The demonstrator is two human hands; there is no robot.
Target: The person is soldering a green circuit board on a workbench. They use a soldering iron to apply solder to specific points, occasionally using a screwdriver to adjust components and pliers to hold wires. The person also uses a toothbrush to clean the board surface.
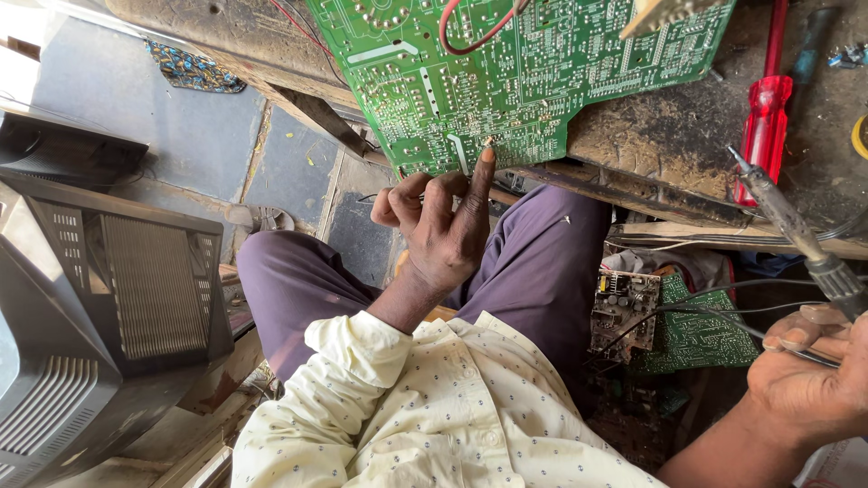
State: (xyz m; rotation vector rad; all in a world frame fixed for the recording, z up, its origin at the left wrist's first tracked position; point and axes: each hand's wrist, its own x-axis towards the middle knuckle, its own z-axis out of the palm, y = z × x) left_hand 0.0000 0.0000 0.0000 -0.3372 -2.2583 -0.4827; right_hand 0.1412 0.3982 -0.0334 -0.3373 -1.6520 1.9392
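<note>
Fingertip of left hand (pixel 440 226) is pressing large green circuit board (pixel 506 72); right hand (pixel 809 370) is clamped around grey soldering iron (pixel 791 221), hands well apart.

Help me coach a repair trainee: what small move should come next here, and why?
Probably bring the soldering iron in the right hand across to the green circuit board. The left hand already has a fingertip on one spot at its edge, while the iron's tip sits well off the board.

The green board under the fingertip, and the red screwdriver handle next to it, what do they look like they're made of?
Green circuit board: looks like rigid laminate with a matte green coating, dotted with shiny silvery solder points and pale tracks. The left hand touches its lower edge.
Red screwdriver: the handle seems to be translucent glossy plastic, since light glows through it.
</note>
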